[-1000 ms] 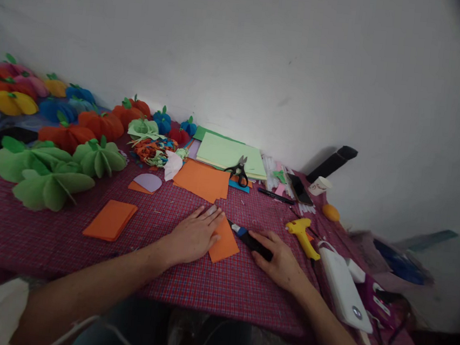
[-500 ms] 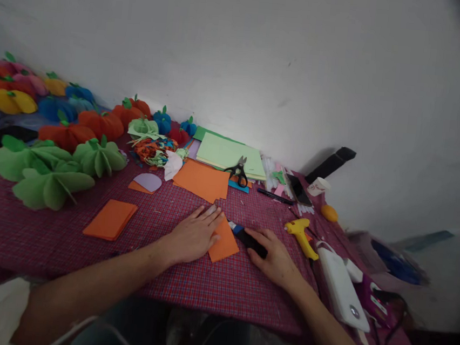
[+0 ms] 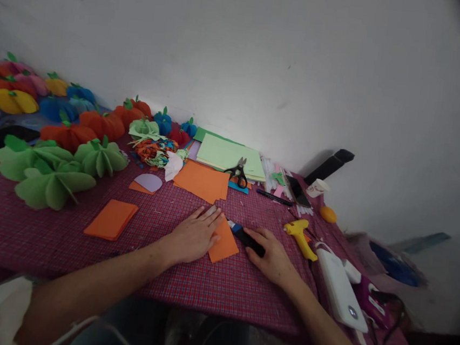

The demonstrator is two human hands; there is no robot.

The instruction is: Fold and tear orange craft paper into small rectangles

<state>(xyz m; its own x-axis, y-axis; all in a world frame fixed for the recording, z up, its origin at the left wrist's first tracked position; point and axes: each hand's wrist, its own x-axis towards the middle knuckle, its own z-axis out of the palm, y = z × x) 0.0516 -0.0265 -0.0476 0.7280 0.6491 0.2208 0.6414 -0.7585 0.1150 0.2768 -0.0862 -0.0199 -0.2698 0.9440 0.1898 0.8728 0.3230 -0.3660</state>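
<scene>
My left hand (image 3: 194,237) lies flat with fingers stretched over a small orange paper piece (image 3: 224,243), pressing it to the table. My right hand (image 3: 270,254) is closed round the black handle of a knife (image 3: 249,240) with a blue collar. The knife lies low and points left; its pale blade runs along the paper's upper edge, and the tip reaches the left fingers, which partly hide it. Whether the blade is inside a fold of the paper I cannot tell. Behind the hands are larger orange sheets (image 3: 201,180) and black-handled scissors (image 3: 237,172).
Orange squares (image 3: 112,219) are stacked at left, near green paper pumpkins (image 3: 54,182). Paper scraps (image 3: 156,151) and light green sheets (image 3: 231,155) lie at the back. On the right are a yellow glue gun (image 3: 301,237), a white power bank (image 3: 342,286) and a paper cup (image 3: 317,188).
The knife and right hand have shifted very slightly left. My left hand stays in place on the orange paper. The view has moved a little.
</scene>
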